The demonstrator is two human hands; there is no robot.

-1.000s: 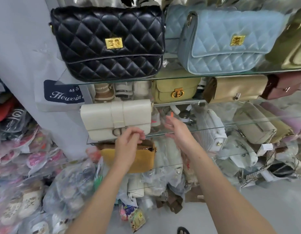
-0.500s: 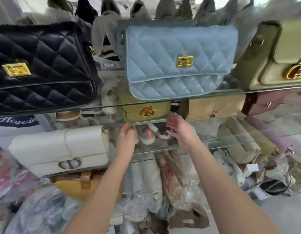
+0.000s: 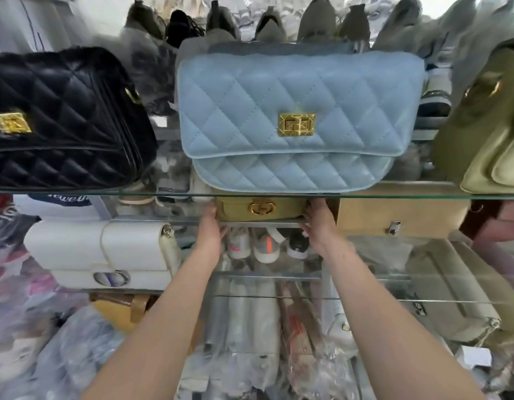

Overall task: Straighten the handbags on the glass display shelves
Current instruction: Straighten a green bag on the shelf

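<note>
At far left a black quilted bag (image 3: 62,119) stands on the top glass shelf (image 3: 77,192). One shelf level lower, a white bag (image 3: 100,249) sits with its flap facing out. The left grip (image 3: 210,229) is closed around the left end of a small olive bag (image 3: 258,209), fingers up along the side and thumb under the front edge. This bag with a round gold clasp sits on the shelf below the top one, right under the blue quilted bag (image 3: 299,119), which faces squarely forward. The right grip (image 3: 319,223) holds the olive bag's right end, fingers curled round the corner. Just beside that grip lies a tan bag (image 3: 394,215), and above it at far right stands a green bag (image 3: 486,134).
</note>
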